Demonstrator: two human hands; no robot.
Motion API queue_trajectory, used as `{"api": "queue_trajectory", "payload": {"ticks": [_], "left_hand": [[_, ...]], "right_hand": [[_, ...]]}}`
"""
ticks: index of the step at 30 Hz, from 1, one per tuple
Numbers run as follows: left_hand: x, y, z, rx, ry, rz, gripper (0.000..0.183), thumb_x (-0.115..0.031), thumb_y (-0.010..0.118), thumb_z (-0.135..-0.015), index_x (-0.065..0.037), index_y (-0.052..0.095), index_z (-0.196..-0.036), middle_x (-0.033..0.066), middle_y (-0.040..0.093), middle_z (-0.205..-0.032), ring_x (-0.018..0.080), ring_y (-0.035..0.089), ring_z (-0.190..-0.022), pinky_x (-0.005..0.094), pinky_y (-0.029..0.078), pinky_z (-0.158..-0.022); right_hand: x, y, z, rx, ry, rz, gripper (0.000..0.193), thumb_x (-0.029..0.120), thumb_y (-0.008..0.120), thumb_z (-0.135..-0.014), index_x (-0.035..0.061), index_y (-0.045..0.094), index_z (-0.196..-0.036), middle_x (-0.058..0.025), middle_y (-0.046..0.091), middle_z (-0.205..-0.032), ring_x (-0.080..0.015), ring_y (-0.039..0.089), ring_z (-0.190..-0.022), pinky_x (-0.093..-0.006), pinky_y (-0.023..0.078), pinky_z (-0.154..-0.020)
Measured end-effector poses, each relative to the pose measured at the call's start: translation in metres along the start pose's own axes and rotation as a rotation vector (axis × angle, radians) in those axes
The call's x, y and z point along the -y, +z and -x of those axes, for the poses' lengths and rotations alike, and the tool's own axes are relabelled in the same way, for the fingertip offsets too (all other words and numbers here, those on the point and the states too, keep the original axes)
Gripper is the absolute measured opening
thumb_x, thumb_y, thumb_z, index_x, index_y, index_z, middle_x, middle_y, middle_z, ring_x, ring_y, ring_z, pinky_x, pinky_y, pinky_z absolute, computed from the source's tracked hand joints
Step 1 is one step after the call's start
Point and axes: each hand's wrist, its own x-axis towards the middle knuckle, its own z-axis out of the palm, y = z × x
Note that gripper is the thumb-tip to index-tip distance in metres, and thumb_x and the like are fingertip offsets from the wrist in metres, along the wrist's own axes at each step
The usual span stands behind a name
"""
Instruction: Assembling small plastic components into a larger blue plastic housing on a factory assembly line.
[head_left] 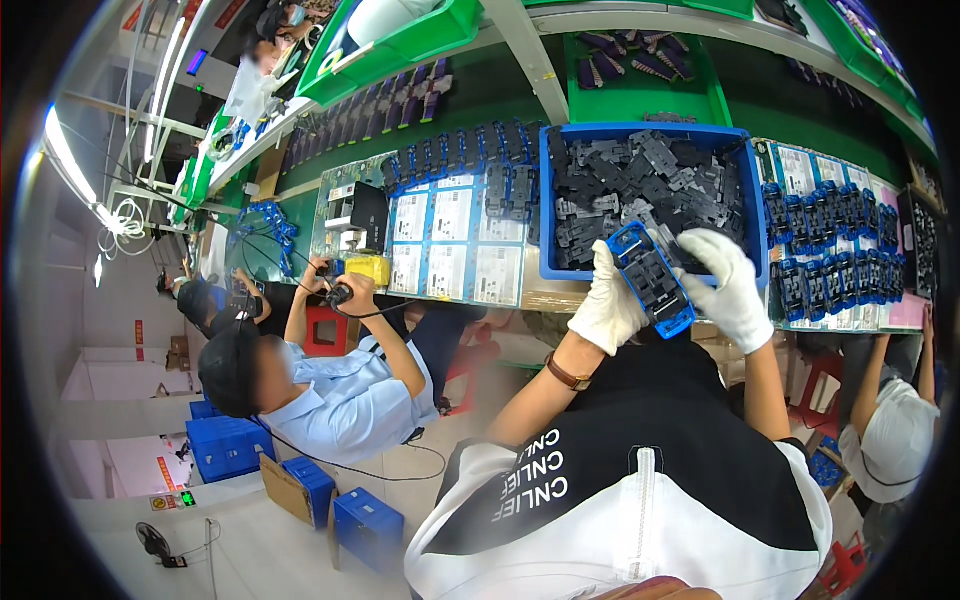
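In front of my chest I hold a blue toy car body with a black chassis set in its underside, tilted. My left hand, in a white glove, grips it along its left side. My right hand, also gloved, is at its right side, fingers bent and thumb against the edge; its fingertips are partly hidden. Just beyond my hands stands a blue bin heaped with loose black and grey chassis parts.
Rows of blue and black car pieces stand on the bench to the right, with more left of the bin. A green tray sits behind. A co-worker in a light blue shirt works at left; another person in a white cap is at right.
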Motion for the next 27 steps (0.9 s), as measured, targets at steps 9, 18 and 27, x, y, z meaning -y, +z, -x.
{"api": "queue_trajectory", "payload": {"ticks": [9,18,27], "left_hand": [[0.009,-0.002,-0.011,-0.026,0.111,-0.087,0.088,-0.074,0.052,-0.068,-0.013,0.043,-0.131,0.0150,0.056,-0.118,0.0283,0.057,-0.105,0.0486,0.046,-0.093],[0.008,-0.013,-0.020,-0.092,0.226,0.023,0.089,-0.078,0.049,-0.067,-0.014,0.045,-0.129,0.0016,0.048,-0.127,0.0266,0.054,-0.104,0.0476,0.044,-0.092],[0.014,-0.021,-0.036,-0.038,0.375,0.002,0.098,-0.080,0.054,-0.059,-0.012,0.043,-0.129,0.0041,0.048,-0.129,0.0225,0.048,-0.115,0.0410,0.038,-0.101]], "right_hand": [[-0.015,0.051,0.016,-0.049,0.019,0.109,0.048,0.010,0.058,-0.078,0.0068,0.044,-0.124,-0.0166,0.055,-0.113,-0.0357,0.058,-0.094,-0.0397,0.050,-0.077],[-0.009,0.025,0.005,-0.319,0.134,0.215,0.041,-0.001,0.061,-0.077,0.0034,0.055,-0.117,-0.0174,0.058,-0.113,-0.0332,0.060,-0.098,-0.0362,0.050,-0.083],[0.048,0.016,-0.003,-0.050,-0.113,0.224,0.049,-0.003,0.062,-0.069,0.0069,0.053,-0.116,-0.0168,0.057,-0.106,-0.0342,0.059,-0.090,-0.0408,0.049,-0.078]]}}
